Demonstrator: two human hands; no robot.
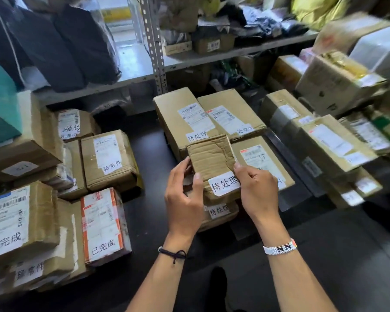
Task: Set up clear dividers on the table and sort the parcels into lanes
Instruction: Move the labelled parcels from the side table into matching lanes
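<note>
Left hand (185,199), right hand (257,190) grip parcel (212,163) between

the creased parcel (209,161) is plain brown cardboard, and its label (224,183) is white with black handwriting. the table (149,154) under it is black. left of it, a taped parcel (104,224) shows orange-red bands. far left is a teal box (0,109). below it are a dark cord bracelet (172,253) and a white beaded bracelet (279,246) patterned black and orange. up and right of it are yellow bags (313,10).
</note>
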